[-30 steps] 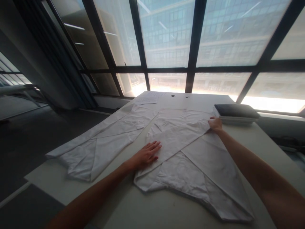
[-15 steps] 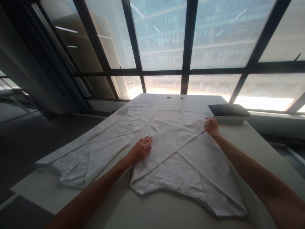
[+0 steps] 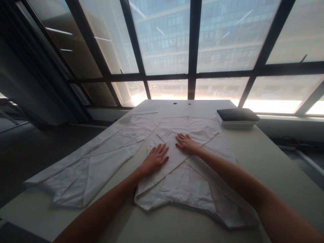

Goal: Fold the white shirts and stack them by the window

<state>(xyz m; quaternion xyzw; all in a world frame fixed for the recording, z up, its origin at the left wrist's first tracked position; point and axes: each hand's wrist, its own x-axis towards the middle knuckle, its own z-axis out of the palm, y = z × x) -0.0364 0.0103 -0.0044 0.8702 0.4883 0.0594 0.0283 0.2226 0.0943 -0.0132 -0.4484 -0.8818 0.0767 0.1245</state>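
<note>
A white garment (image 3: 187, 182) lies flat on the pale table (image 3: 273, 175), its sleeves folded across the body. My left hand (image 3: 154, 158) rests flat on its left side, fingers spread, holding nothing. My right hand (image 3: 186, 143) lies flat on the folded sleeve near the middle, fingers stretched out toward the left. The two hands are close together on the cloth.
A second white garment (image 3: 101, 162) lies spread on the table's left part, reaching the left edge. A dark flat case on a white stack (image 3: 236, 116) sits at the far right. Sheets of paper (image 3: 148, 108) lie at the far end, under large windows.
My right hand has moved from the garment's far right edge leftward to its middle and now lies flat. My left hand stays on the cloth. The camera has shifted slightly.
</note>
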